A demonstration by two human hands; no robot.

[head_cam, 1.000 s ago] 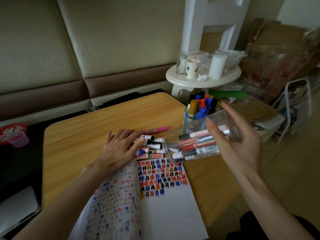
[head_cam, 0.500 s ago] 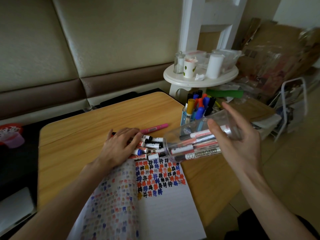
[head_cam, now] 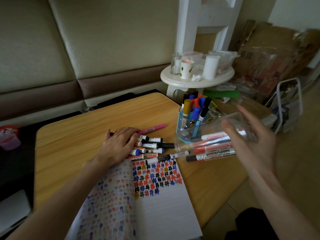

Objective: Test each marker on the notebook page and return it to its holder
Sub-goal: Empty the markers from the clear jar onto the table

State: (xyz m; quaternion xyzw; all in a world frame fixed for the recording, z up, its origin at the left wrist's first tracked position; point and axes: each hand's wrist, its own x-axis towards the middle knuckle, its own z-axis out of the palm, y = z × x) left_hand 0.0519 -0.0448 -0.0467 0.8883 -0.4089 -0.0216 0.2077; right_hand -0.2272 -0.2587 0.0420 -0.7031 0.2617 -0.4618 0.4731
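An open notebook point(head_cam: 161, 210) lies on the wooden table point(head_cam: 72, 144), its page partly filled with coloured hash marks. A pile of markers point(head_cam: 150, 146) lies just beyond the page. My left hand point(head_cam: 119, 144) rests flat on the left side of that pile. My right hand point(head_cam: 251, 141) holds a clear plastic cup point(head_cam: 207, 141) tipped on its side, mouth toward the pile. Several markers lie in the cup, some sliding out of its mouth. A pink marker point(head_cam: 152, 128) lies apart behind the pile. A blue holder point(head_cam: 192, 116) full of upright markers stands behind the cup.
A white round stool point(head_cam: 197, 78) with a paper cup, a jar and boxes stands behind the table. Cardboard, plastic bags and a white wire rack point(head_cam: 289, 104) crowd the floor at right. A padded bench back runs along the left. A red-lidded container point(head_cam: 8, 135) sits at far left.
The cup has tipped further and more markers have slid out of its mouth toward the pile. My left hand stays on the pile.
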